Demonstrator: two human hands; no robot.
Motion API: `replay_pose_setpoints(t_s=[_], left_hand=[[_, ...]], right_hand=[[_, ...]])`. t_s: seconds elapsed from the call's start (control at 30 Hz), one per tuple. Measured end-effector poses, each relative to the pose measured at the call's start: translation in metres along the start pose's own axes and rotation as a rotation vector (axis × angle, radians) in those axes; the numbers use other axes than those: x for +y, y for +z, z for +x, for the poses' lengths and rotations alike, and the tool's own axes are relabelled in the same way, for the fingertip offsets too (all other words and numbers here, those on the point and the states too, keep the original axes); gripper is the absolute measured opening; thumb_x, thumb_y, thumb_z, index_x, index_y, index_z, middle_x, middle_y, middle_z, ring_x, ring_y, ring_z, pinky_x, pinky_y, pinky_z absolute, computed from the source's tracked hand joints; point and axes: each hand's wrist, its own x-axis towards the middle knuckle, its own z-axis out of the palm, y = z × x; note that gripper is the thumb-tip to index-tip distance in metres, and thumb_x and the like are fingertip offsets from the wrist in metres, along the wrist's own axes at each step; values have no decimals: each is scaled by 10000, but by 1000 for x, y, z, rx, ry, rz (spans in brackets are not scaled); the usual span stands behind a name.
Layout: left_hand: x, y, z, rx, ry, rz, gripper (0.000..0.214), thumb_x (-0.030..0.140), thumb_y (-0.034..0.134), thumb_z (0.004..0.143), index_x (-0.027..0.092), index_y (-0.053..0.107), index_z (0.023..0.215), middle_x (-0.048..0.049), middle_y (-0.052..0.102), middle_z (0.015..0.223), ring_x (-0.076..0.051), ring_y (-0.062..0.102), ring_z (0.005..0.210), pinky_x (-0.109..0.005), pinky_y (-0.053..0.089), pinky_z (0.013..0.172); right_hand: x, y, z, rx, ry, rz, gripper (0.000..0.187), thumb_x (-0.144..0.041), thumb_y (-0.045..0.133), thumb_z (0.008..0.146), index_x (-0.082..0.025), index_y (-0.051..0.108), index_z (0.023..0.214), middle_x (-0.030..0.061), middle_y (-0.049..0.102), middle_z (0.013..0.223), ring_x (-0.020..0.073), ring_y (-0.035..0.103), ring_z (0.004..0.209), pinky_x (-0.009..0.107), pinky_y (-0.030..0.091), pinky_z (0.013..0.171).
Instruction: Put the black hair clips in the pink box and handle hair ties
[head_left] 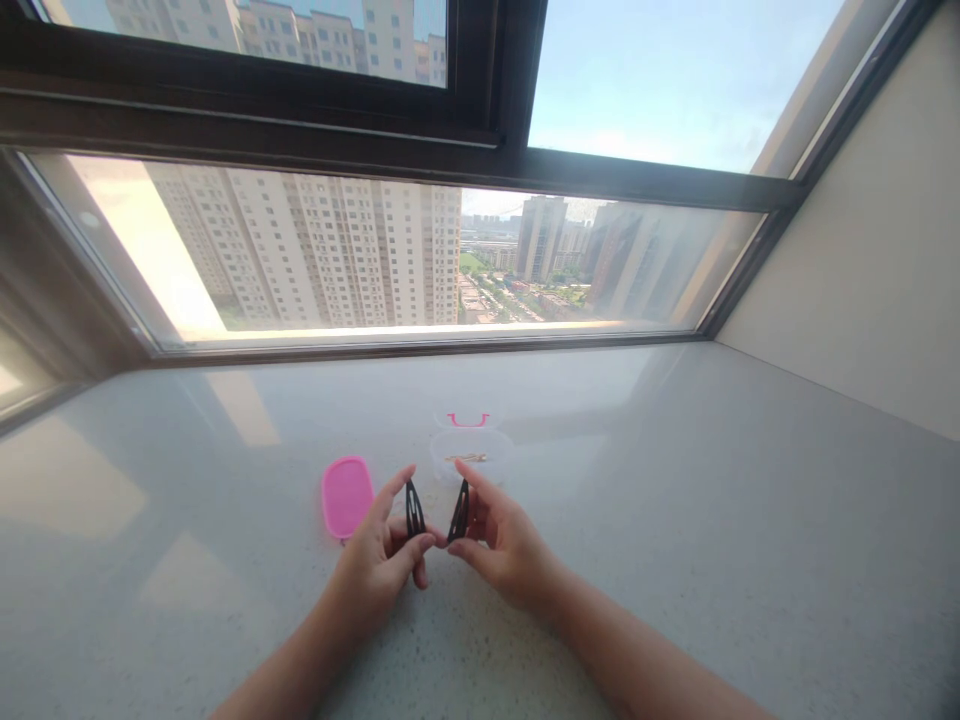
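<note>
My left hand (379, 565) pinches a black snap hair clip (414, 508) between thumb and forefinger, holding it upright. My right hand (501, 540) pinches a second black hair clip (459, 511) the same way, tilted slightly, and the two clips nearly touch at their lower ends. Just behind my hands sits a small clear plastic box (472, 455) with a pink clasp (468, 420) on its far side and a thin gold-coloured pin inside. A pink oval lid (347, 496) lies flat on the counter left of the box, beside my left hand.
The things rest on a pale speckled stone sill (675, 520) that runs to a dark-framed window (450, 150) looking out on tower blocks. A beige wall (862, 260) closes off the right side.
</note>
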Motion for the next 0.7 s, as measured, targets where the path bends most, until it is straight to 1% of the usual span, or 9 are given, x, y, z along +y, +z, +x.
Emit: replay_pose_setpoints(t_s=[0.23, 0.43, 0.7], left_hand=[[-1, -1, 1, -39, -23, 2, 887, 367, 665, 760, 155, 105, 1414, -24, 679, 718, -115, 556, 432, -238, 448, 454], [-3, -2, 1, -63, -21, 19, 852, 360, 653, 774, 158, 116, 1403, -29, 679, 721, -117, 564, 436, -238, 456, 451], [-3, -2, 0, -83, -23, 17, 817, 336, 658, 770, 168, 143, 1382, -21, 673, 716, -113, 559, 424, -233, 456, 437]], right_hand=[[2, 0, 1, 34, -9, 13, 831, -184, 675, 747, -205, 200, 1429, 72, 575, 980, 173, 567, 843, 327, 469, 763], [1, -1, 2, 31, -1, 32, 862, -214, 700, 732, -189, 199, 1433, 62, 565, 943, 164, 574, 803, 317, 482, 751], [0, -2, 3, 62, 16, -9, 857, -187, 725, 684, -201, 274, 1412, 37, 561, 909, 135, 553, 715, 302, 479, 692]])
